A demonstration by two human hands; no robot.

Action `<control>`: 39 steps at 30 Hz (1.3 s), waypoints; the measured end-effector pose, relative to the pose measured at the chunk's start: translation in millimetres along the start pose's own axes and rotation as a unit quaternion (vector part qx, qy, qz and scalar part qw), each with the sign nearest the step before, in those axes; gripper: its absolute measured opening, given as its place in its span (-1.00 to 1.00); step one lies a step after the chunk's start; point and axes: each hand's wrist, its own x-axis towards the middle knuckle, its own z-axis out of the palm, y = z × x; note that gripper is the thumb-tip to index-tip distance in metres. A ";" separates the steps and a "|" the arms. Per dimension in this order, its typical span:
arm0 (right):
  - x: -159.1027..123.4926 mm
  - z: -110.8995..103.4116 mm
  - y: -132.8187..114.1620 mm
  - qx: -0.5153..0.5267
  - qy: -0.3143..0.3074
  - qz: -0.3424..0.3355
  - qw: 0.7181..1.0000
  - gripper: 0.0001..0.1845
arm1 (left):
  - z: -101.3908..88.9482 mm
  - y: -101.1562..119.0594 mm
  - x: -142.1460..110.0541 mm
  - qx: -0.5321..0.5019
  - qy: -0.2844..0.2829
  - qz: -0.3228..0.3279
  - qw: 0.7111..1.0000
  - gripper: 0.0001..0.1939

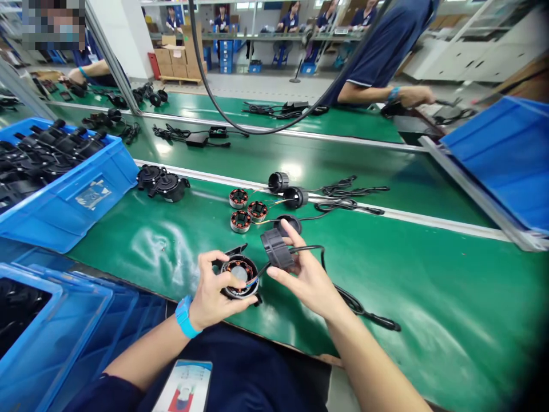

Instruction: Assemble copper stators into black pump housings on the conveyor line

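My left hand is closed round a black pump housing with a copper-wound stator inside it, held just above the green belt. My right hand grips a black round cap between thumb and fingers, close to the right of the housing. Thin coloured wires run from the cap to the stator, and a black cable trails from the cap across the belt to the right. Three loose stators with their black caps and cables lie a little farther off on the belt.
A blue bin full of black pump parts stands at left, with two assembled pumps beside it. More blue bins sit at the near left and one at far right. Other workers stand across the far belt.
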 end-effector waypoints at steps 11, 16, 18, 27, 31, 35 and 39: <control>8.6 23.8 -17.9 -0.126 0.043 -0.163 0.978 -0.16 | -23.1 -23.5 27.0 0.035 -0.049 0.178 0.982 -0.70; 1.8 16.8 -17.4 -0.149 -0.016 -0.192 0.970 -0.14 | -39.4 -28.1 38.1 0.099 -0.126 0.303 0.939 -0.68; 3.0 13.2 -15.9 -0.130 -0.049 -0.203 0.969 -0.12 | -44.6 -28.9 44.7 0.100 -0.155 0.327 0.927 -0.69; 45.4 -2.5 -7.0 0.009 -0.149 -0.185 0.971 -0.03 | -57.9 -39.3 82.5 -0.005 -0.293 0.283 0.913 -0.71; 59.4 -8.5 -11.6 0.011 -0.232 -0.180 0.956 -0.08 | -67.1 -43.1 90.0 0.003 -0.242 0.277 0.930 -0.76; 62.2 -2.9 -20.5 -0.054 -0.269 -0.225 0.935 -0.10 | -71.5 -23.1 100.2 0.105 -0.101 0.211 0.967 -0.16; 59.8 7.5 -17.9 -0.091 -0.260 -0.227 0.934 -0.02 | -60.6 6.7 109.0 0.189 -0.260 0.235 0.917 0.09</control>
